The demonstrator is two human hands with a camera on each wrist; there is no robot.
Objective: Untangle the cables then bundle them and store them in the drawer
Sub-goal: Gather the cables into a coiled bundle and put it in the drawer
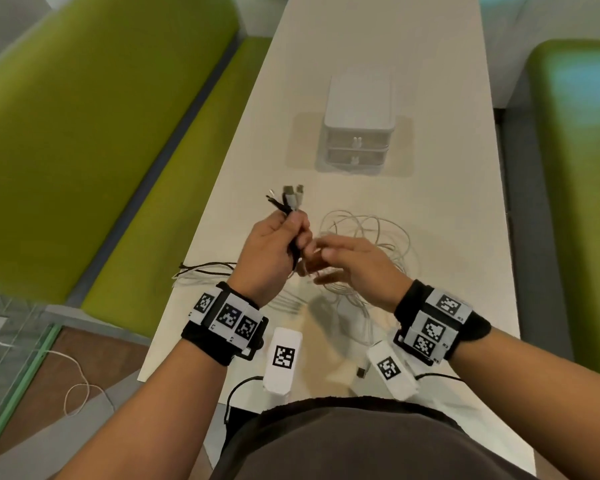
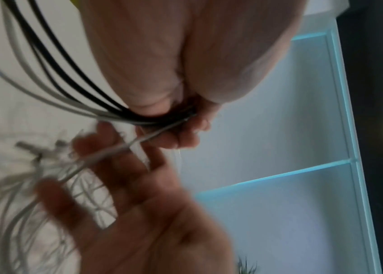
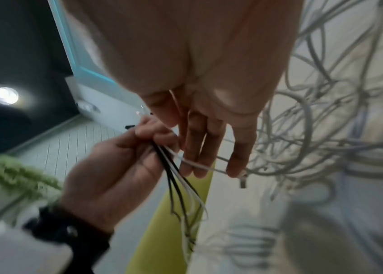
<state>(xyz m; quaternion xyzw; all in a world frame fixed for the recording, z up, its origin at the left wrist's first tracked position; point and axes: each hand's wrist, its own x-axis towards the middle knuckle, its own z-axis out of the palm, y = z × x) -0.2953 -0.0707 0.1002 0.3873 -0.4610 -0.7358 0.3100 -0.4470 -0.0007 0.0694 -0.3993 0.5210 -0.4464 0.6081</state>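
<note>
From the head view, the left hand (image 1: 274, 252) grips a bunch of thin black and white cables (image 1: 289, 202) just nearer than the small white plastic drawer unit (image 1: 357, 133) on the pale bench (image 1: 447, 202).

The left wrist view shows the right hand (image 2: 139, 194) with relaxed, straight fingers touching one white strand.

The right wrist view shows the loose tangle of white cable (image 3: 326, 111). These cables look light, limp and slippery; I judge it best to take hold near the plugs.
</note>
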